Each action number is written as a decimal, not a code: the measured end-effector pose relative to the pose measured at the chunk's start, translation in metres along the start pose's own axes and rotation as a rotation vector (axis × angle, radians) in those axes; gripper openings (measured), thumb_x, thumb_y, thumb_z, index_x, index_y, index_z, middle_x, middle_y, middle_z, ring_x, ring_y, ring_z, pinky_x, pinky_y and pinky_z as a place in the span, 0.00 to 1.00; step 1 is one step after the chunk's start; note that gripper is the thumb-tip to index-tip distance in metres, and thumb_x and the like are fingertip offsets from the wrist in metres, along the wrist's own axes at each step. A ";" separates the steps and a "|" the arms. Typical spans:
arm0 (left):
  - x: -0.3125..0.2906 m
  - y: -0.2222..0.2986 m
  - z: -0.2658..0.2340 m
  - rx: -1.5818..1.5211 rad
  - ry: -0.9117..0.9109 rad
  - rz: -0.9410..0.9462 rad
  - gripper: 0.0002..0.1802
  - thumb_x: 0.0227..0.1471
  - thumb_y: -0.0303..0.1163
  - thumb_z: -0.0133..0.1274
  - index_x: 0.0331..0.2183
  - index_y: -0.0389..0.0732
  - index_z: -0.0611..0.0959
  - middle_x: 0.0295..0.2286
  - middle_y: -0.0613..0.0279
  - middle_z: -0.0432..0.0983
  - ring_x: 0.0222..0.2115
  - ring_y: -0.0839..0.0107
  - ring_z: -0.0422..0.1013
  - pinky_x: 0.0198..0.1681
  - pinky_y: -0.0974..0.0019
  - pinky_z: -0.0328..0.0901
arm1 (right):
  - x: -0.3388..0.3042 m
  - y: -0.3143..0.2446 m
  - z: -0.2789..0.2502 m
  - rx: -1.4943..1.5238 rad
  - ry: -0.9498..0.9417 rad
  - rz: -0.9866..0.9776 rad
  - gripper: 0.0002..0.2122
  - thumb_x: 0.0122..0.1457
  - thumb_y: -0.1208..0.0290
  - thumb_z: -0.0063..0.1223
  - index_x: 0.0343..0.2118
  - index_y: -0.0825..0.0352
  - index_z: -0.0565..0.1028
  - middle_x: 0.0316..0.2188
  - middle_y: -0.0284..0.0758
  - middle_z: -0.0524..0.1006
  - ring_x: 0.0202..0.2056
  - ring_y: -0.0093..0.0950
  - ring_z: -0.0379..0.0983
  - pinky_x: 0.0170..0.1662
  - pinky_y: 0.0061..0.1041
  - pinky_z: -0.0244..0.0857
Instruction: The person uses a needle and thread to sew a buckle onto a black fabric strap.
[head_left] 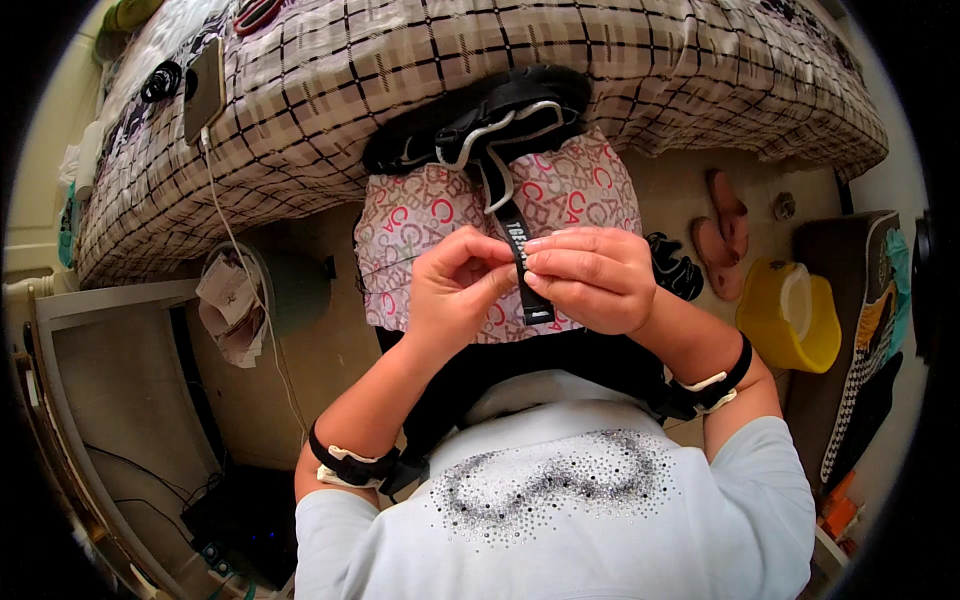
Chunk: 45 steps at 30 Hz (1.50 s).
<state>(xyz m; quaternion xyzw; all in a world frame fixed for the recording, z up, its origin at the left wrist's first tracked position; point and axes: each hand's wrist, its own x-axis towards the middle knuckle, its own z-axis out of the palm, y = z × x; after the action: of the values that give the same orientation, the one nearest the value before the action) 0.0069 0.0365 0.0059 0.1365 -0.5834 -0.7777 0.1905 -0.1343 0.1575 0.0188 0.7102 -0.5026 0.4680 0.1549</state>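
Observation:
Across my lap lies what looks like a black sandal with white-edged straps and a thick dark sole, its far end against the bed. A long black strap with pale lettering runs from it toward me. My left hand pinches the strap's left edge between thumb and fingertips. From the other side, my right hand grips the same stretch, fingers pressed together and almost touching the left ones. The strap's end hangs loose below both hands. My fingers hide part of it.
Ahead is a bed with a checked cover, holding a phone on a white cable. At left stands a bin with papers. To the right are pink slippers, a black shoe, a yellow bucket and a shoe rack.

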 end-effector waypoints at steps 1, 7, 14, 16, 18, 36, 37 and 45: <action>-0.001 0.001 -0.002 0.025 -0.014 -0.025 0.05 0.46 0.16 0.55 0.28 0.34 0.77 0.27 0.66 0.71 0.29 0.80 0.69 0.34 0.76 0.66 | -0.001 0.000 0.000 0.000 0.001 -0.005 0.05 0.41 0.77 0.58 0.23 0.70 0.76 0.28 0.37 0.76 0.30 0.33 0.77 0.31 0.27 0.73; -0.009 0.003 -0.004 -0.010 -0.011 -0.150 0.14 0.44 0.15 0.54 0.35 0.35 0.70 0.29 0.64 0.71 0.31 0.79 0.70 0.36 0.75 0.66 | -0.006 -0.003 0.002 0.039 -0.004 0.021 0.04 0.41 0.77 0.58 0.22 0.70 0.75 0.28 0.36 0.76 0.29 0.32 0.76 0.31 0.27 0.73; -0.001 0.027 -0.003 0.336 -0.035 -0.099 0.20 0.41 0.16 0.56 0.38 0.38 0.69 0.27 0.62 0.72 0.27 0.77 0.71 0.29 0.73 0.67 | -0.008 -0.002 0.000 0.050 -0.051 -0.001 0.04 0.41 0.77 0.57 0.22 0.70 0.76 0.28 0.37 0.76 0.30 0.32 0.76 0.30 0.26 0.73; -0.001 0.047 -0.008 0.659 -0.086 -0.103 0.19 0.40 0.16 0.57 0.38 0.38 0.73 0.26 0.62 0.73 0.25 0.73 0.71 0.28 0.72 0.67 | -0.010 -0.002 -0.001 0.051 -0.061 -0.007 0.04 0.41 0.77 0.57 0.22 0.70 0.76 0.29 0.37 0.76 0.30 0.32 0.76 0.30 0.26 0.73; 0.003 0.049 -0.015 0.769 -0.106 0.122 0.16 0.40 0.18 0.57 0.35 0.39 0.76 0.27 0.61 0.73 0.25 0.70 0.72 0.27 0.71 0.67 | -0.012 -0.002 -0.001 0.058 -0.060 -0.006 0.05 0.40 0.77 0.58 0.22 0.70 0.75 0.29 0.37 0.76 0.30 0.32 0.76 0.30 0.26 0.73; 0.019 0.062 -0.036 -0.132 -0.121 0.426 0.02 0.58 0.26 0.43 0.34 0.38 0.69 0.29 0.56 0.71 0.29 0.69 0.68 0.27 0.74 0.65 | -0.015 -0.002 0.002 0.092 -0.068 -0.009 0.04 0.40 0.78 0.57 0.21 0.70 0.75 0.28 0.37 0.76 0.30 0.32 0.76 0.30 0.25 0.73; 0.017 0.068 -0.036 -0.276 -0.091 0.367 0.04 0.59 0.28 0.41 0.35 0.38 0.68 0.30 0.55 0.71 0.28 0.69 0.68 0.25 0.75 0.66 | -0.016 -0.002 0.002 0.086 -0.061 0.002 0.04 0.40 0.78 0.57 0.21 0.70 0.75 0.28 0.37 0.76 0.30 0.32 0.76 0.30 0.25 0.73; 0.005 0.114 -0.108 -0.381 0.139 0.576 0.07 0.57 0.29 0.45 0.38 0.38 0.71 0.25 0.64 0.66 0.24 0.75 0.62 0.25 0.72 0.61 | -0.016 -0.002 -0.003 0.088 -0.075 0.000 0.04 0.40 0.77 0.56 0.22 0.70 0.75 0.28 0.36 0.76 0.30 0.31 0.76 0.29 0.25 0.73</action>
<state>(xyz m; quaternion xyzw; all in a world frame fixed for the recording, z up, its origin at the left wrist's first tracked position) 0.0653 -0.0862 0.0853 -0.0191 -0.4278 -0.7758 0.4634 -0.1354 0.1693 0.0079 0.7333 -0.4870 0.4628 0.1045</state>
